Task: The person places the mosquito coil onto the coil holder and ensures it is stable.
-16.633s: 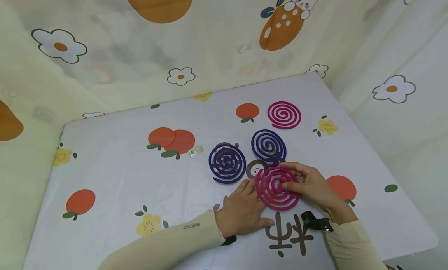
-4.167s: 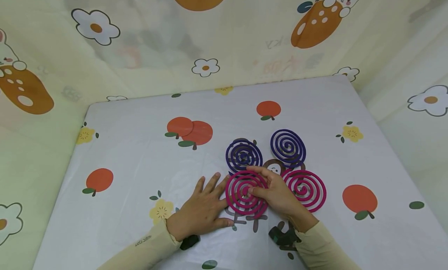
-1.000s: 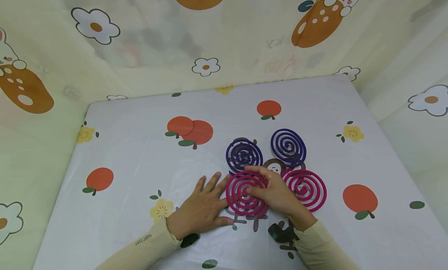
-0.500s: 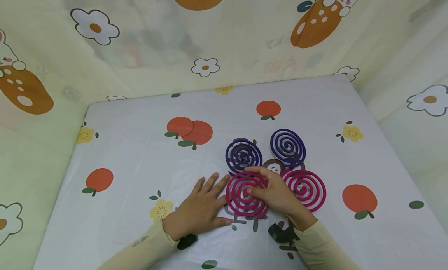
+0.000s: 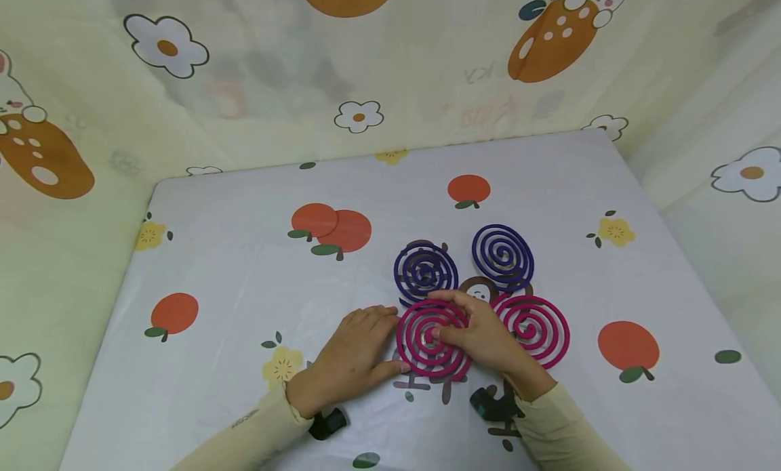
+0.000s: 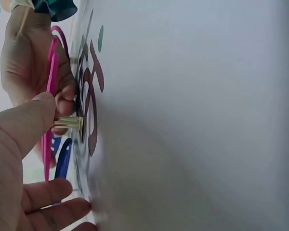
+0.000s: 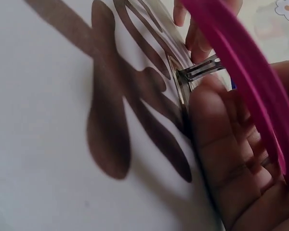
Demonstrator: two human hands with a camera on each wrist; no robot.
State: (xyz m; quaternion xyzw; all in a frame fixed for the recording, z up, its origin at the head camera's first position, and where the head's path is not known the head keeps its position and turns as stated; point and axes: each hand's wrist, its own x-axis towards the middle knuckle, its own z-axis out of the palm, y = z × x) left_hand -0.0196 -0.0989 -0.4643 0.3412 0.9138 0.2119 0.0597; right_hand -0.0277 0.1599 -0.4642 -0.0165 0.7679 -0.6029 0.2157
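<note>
A pink mosquito coil is pinched by my right hand, its thumb over the middle and its fingers beneath. Under this coil is a small metal coil stand, upright strip seen in both wrist views, close to the right fingertips. My left hand is at the coil's left rim; its thumb and index finger meet the edge, fingers loosely extended. A second pink coil lies right of the right hand. Behind are a dark blue coil and another dark blue coil.
A white table cover printed with fruit, flowers and dark lettering lies beneath everything. Patterned curtain walls stand at the back and sides. A dark wrist device sits at the right wrist.
The far pink coil and flat metal stand left their earlier spots; the coil held first now lies at right. Just now the left fingers drew together and the index came from beneath the coil.
</note>
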